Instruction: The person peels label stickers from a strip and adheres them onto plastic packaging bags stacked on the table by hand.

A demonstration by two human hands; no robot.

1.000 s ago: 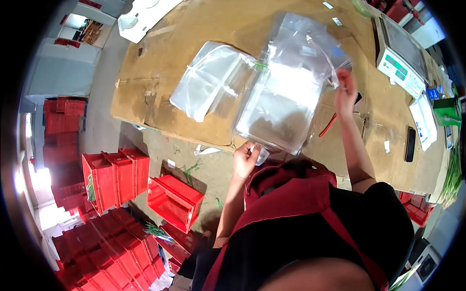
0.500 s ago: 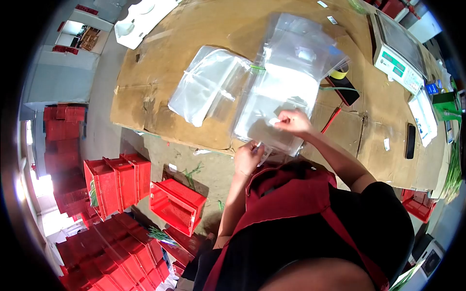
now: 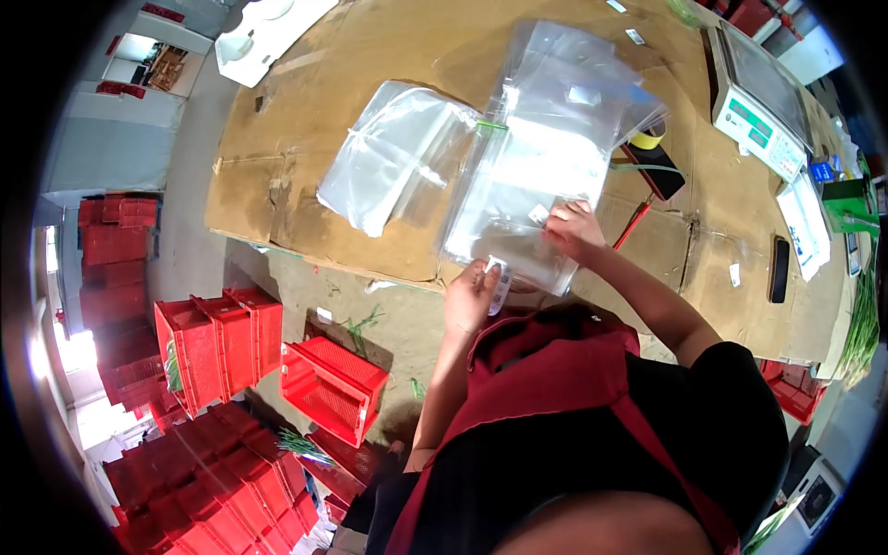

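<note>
My left hand is closed at the table's near edge, pinching a strip of white labels that hangs from its fingers. To its right, my right hand has curled fingers at a small white label. This label lies over the pile of clear plastic bags; whether it is stuck down I cannot tell. Farther up the pile, another white label shows on a bag. A second stack of clear bags lies to the left.
The table is covered in brown cardboard. Right of the bags are a yellow tape roll, a phone, a red pen and a scale. A black object lies farther right. Red crates stand on the floor at left.
My right hand has moved slightly right and its label now shows higher on the bags. The label strip in my left hand has turned and more of it is visible.
</note>
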